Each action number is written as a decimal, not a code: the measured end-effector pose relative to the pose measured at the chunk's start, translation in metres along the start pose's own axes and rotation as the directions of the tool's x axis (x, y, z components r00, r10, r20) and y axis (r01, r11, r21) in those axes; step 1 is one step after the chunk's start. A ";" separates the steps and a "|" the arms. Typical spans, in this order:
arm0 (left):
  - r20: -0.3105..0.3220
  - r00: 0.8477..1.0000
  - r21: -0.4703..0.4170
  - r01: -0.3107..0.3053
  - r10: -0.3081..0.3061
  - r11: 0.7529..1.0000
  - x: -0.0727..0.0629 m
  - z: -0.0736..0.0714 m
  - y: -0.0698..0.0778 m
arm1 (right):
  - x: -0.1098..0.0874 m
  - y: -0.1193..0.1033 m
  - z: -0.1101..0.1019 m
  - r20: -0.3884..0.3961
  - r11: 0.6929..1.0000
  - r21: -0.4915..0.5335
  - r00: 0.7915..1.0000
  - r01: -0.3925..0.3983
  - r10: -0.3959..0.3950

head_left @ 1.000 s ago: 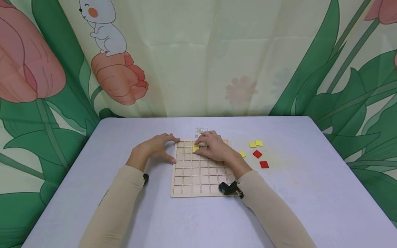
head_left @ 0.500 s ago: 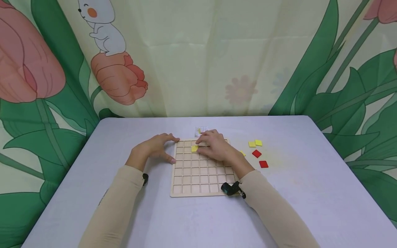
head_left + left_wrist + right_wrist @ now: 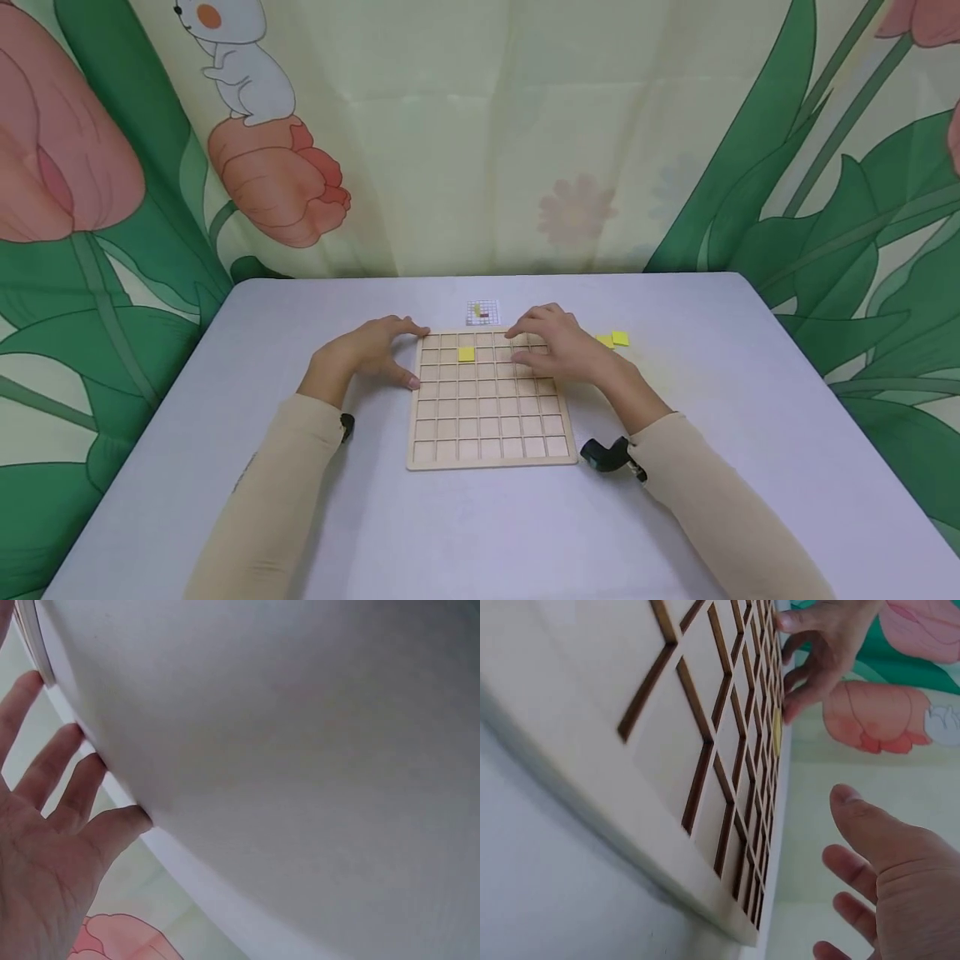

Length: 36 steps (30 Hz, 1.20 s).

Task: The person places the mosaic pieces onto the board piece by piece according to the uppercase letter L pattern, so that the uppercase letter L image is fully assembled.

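A square wooden grid board [image 3: 488, 408] lies on the table, with one yellow square tile [image 3: 467, 354] in a cell of its second row from the back. My left hand [image 3: 367, 348] braces the board's left side, its thumb and a fingertip at the edge and its fingers spread. Over the back right cells is my right hand [image 3: 562, 343], thumb and fingers apart with nothing between them. The right wrist view shows this hand [image 3: 900, 877] beyond the board, its fingers relaxed.
Behind the board lies a small printed grid card [image 3: 482, 312] with coloured cells. Two yellow tiles [image 3: 620, 338] show past my right forearm, which hides the area where red tiles were lying. A printed curtain [image 3: 450, 167] hangs behind the white table [image 3: 480, 533].
My right hand has let go of the yellow tile, which stays in its cell, and has moved right across the board. The left hand keeps its place at the edge. The head view has shifted slightly.
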<state>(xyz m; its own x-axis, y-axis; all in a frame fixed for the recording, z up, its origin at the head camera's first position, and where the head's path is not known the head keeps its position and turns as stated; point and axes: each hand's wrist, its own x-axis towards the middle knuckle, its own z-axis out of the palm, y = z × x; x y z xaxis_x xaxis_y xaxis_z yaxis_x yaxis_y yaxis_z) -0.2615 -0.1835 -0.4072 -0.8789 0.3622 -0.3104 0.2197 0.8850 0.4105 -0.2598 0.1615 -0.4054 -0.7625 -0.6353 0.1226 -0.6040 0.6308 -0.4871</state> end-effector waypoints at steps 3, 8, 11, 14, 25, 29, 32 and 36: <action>-0.003 1.000 0.004 -0.003 0.003 1.000 0.002 -0.001 0.001 | -0.010 0.005 -0.006 -0.021 1.000 -0.005 1.000 0.005 -0.005; -0.004 1.000 0.018 0.004 -0.004 1.000 0.004 0.000 -0.001 | -0.023 0.016 -0.010 -0.058 0.999 -0.019 0.998 0.030 -0.031; -0.004 1.000 0.016 0.014 -0.014 1.000 0.003 0.000 -0.001 | -0.030 0.024 -0.011 -0.080 0.998 -0.030 0.996 0.047 -0.049; -0.008 1.000 0.013 0.017 -0.016 1.000 0.003 0.000 0.000 | -0.037 0.032 -0.015 -0.108 0.997 -0.030 0.991 0.073 -0.076; -0.009 1.000 0.014 0.018 -0.018 1.000 0.006 0.004 0.003 | -0.065 0.054 -0.021 -0.167 0.992 -0.038 0.977 0.124 -0.129; -0.011 1.000 0.019 0.000 0.001 1.000 0.006 0.004 0.004 | -0.073 0.056 -0.024 -0.172 0.996 -0.025 0.981 0.090 -0.093; -0.010 1.000 0.022 0.002 -0.001 1.000 0.006 0.003 0.003 | -0.076 0.058 -0.025 -0.157 0.999 -0.013 0.986 0.050 -0.052; -0.011 1.000 0.023 0.009 -0.009 1.000 0.003 0.002 0.001 | -0.078 0.060 -0.026 -0.126 1.000 -0.004 0.992 0.005 -0.005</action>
<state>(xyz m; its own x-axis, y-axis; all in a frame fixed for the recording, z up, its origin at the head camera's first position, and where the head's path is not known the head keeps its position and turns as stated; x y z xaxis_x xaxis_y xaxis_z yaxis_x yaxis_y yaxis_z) -0.2632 -0.1809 -0.4099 -0.8855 0.3511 -0.3042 0.2214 0.8946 0.3882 -0.2427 0.2603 -0.4215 -0.7824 -0.5774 0.2333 -0.6085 0.6293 -0.4835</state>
